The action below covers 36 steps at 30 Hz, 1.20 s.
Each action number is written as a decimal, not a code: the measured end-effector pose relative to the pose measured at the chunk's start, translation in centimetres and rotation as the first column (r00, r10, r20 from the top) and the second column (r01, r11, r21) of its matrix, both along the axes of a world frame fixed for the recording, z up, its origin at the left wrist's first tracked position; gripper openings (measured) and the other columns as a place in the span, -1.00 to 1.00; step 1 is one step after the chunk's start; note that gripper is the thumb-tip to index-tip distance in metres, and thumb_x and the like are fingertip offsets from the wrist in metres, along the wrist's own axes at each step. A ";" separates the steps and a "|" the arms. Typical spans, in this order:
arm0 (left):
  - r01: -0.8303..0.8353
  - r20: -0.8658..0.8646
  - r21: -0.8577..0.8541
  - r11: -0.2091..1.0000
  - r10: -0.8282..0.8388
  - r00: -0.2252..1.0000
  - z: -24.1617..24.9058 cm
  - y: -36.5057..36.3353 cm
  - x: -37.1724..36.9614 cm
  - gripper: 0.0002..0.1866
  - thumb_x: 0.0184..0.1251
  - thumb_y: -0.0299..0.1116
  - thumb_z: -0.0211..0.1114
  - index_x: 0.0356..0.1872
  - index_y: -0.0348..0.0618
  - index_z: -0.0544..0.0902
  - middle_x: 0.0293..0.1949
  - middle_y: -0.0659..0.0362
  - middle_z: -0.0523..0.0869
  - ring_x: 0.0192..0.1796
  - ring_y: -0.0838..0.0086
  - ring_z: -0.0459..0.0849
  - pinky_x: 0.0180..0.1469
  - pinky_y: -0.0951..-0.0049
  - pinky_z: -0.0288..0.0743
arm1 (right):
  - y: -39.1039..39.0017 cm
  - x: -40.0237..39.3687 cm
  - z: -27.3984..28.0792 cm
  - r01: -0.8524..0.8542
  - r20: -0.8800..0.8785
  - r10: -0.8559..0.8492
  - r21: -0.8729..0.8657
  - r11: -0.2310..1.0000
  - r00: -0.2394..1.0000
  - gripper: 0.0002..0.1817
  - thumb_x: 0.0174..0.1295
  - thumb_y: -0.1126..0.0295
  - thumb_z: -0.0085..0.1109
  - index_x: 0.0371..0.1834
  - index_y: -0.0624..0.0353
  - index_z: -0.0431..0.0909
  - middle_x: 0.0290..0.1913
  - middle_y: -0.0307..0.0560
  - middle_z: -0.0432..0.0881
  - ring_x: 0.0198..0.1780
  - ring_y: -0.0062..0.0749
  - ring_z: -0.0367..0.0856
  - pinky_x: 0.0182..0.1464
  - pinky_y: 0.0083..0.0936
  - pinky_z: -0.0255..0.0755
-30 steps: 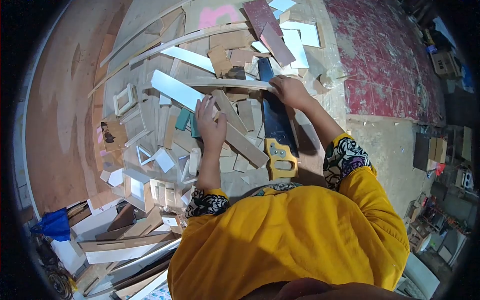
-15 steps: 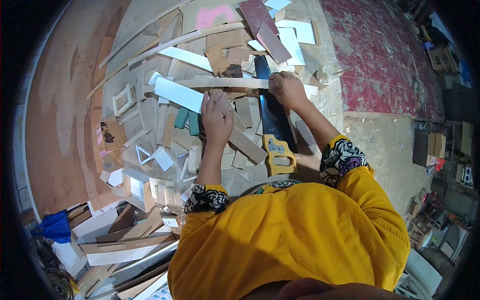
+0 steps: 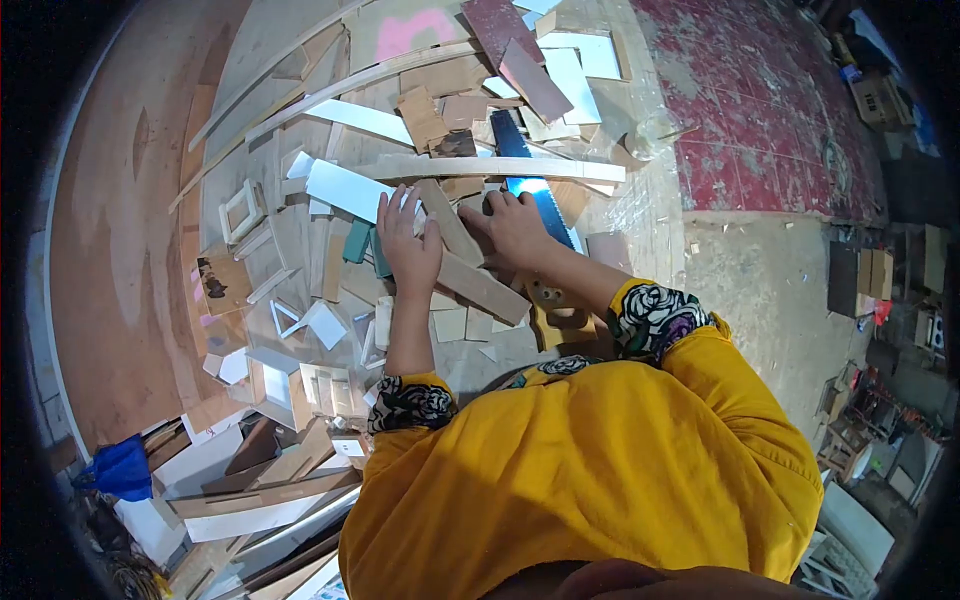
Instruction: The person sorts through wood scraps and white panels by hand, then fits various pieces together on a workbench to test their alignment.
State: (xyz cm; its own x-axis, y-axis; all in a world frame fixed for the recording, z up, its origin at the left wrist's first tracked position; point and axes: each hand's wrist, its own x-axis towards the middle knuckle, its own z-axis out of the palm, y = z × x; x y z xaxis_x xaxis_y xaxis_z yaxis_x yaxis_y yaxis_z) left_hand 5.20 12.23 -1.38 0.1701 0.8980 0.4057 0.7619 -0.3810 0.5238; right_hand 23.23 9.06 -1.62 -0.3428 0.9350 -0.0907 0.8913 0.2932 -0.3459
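A person in a yellow top w/ floral cuffs leans over a workbench point(image 3: 150, 300) littered w/ wood offcuts, both forearms stretched forward and nearly parallel. The left hand point(image 3: 408, 245) lies palm down, fingers spread and flat, pressing on a tan wood strip point(image 3: 470, 270) that runs diagonally from near the fingertips down toward the person's right; a white board point(image 3: 345, 190) and two teal blocks point(image 3: 365, 243) sit just beside its fingers. The right hand point(image 3: 515, 228), wrist bent, knuckles up, fingers curled loosely, rests over the upper part of the same strip and against a handsaw point(image 3: 530, 185); whether it actually grips either one cannot be told. The saw's yellow handle point(image 3: 560, 312) pokes out below the right forearm. A long pale batten point(image 3: 500, 168) lies crosswise just beyond both hands.
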 end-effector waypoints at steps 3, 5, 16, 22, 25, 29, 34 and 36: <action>0.065 -0.018 -0.001 0.998 -0.065 0.998 0.0 0.7 1.1 -0.57 0.09 -0.43 0.21 0.07 -0.16 0.55 0.17 -0.03 0.48 0.33 0.00 0.25 0.35 0.06 0.10 | -0.4 -0.3 -0.8 0.039 -0.046 -0.035 0.089 0.995 0.998 -0.25 -0.17 0.07 0.35 0.21 -0.14 0.34 -0.10 0.05 0.45 0.02 -0.13 0.42 0.00 -0.16 0.17; 0.163 -0.040 0.049 0.985 -0.161 0.986 0.5 1.7 2.6 -0.57 0.08 -0.42 0.22 0.07 -0.17 0.55 0.16 -0.03 0.48 0.30 -0.04 0.29 0.34 0.06 0.12 | -0.7 -0.3 -1.4 0.085 -0.122 -0.069 0.133 0.987 0.990 -0.33 -0.13 0.11 0.28 0.14 -0.05 0.36 -0.15 0.06 0.49 -0.03 -0.10 0.46 -0.01 -0.10 0.22; 0.321 -0.272 -0.116 0.940 -0.340 0.900 -0.7 5.4 7.7 -0.46 0.04 -0.31 0.29 0.14 -0.08 0.51 0.19 0.05 0.49 0.32 0.03 0.30 0.33 -0.04 0.10 | -2.1 14.0 -0.2 0.472 -0.440 -0.372 0.142 0.870 0.817 -0.36 -0.24 0.39 0.35 0.07 0.16 0.48 -0.02 0.08 0.58 -0.07 0.04 0.54 0.01 -0.29 0.45; 0.296 -0.361 -0.259 0.920 -0.376 0.853 -2.6 5.4 8.1 -0.37 0.04 -0.21 0.34 0.23 -0.01 0.44 0.25 0.10 0.43 0.38 0.09 0.22 0.35 -0.16 -0.03 | 0.7 17.9 -1.6 0.259 -0.220 -0.210 0.230 0.938 0.953 -0.40 -0.17 0.41 0.37 0.07 0.14 0.49 -0.03 0.05 0.57 0.00 0.01 0.51 0.03 -0.26 0.41; 0.288 -0.355 -0.279 0.916 -0.377 0.855 -2.9 5.3 8.0 -0.38 0.07 -0.20 0.33 0.23 0.00 0.44 0.26 0.12 0.43 0.39 0.11 0.21 0.37 -0.15 -0.09 | 1.2 18.0 -1.9 0.233 -0.305 -0.171 0.181 0.955 0.937 -0.41 -0.15 0.43 0.36 0.08 0.10 0.50 -0.06 0.04 0.58 0.01 -0.01 0.51 0.02 -0.27 0.41; 0.281 -0.381 -0.247 0.927 -0.359 0.852 -2.6 5.4 8.4 -0.45 0.12 -0.24 0.29 0.20 0.00 0.47 0.20 0.14 0.48 0.35 0.16 0.26 0.38 -0.15 -0.13 | 1.7 18.4 -1.6 0.242 -0.312 -0.226 0.013 0.970 0.923 -0.39 -0.21 0.39 0.40 0.06 0.04 0.53 -0.01 0.06 0.56 0.02 0.00 0.49 0.06 -0.27 0.39; 0.351 -0.404 -0.269 0.897 -0.436 0.804 -2.0 6.6 8.6 -0.63 0.17 -0.29 0.20 0.05 0.03 0.57 -0.01 0.17 0.61 0.19 0.27 0.42 0.37 -0.14 -0.12 | 1.9 19.3 -0.8 0.214 -0.369 -0.303 -0.263 0.941 0.879 -0.35 -0.21 0.38 0.41 0.11 0.04 0.51 0.03 0.10 0.57 0.00 -0.02 0.55 0.08 -0.32 0.40; 0.404 -0.389 -0.247 0.881 -0.472 0.791 -1.5 7.2 8.3 -0.65 0.18 -0.30 0.18 0.03 0.02 0.58 -0.03 0.17 0.62 0.16 0.27 0.44 0.35 -0.14 -0.10 | 1.6 19.6 -1.2 0.207 -0.421 -0.338 -0.325 0.923 0.842 -0.33 -0.19 0.36 0.41 0.13 0.09 0.49 0.04 0.11 0.57 0.01 -0.08 0.56 0.09 -0.37 0.39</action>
State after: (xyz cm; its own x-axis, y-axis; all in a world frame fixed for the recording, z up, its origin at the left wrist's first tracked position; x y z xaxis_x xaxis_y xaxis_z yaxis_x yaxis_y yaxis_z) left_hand 13.51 19.42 -2.88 0.6839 0.7260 0.0720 0.6893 -0.6753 0.2622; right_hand 42.80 10.64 -2.77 -0.1398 0.9616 -0.2361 0.6388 -0.0946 -0.7635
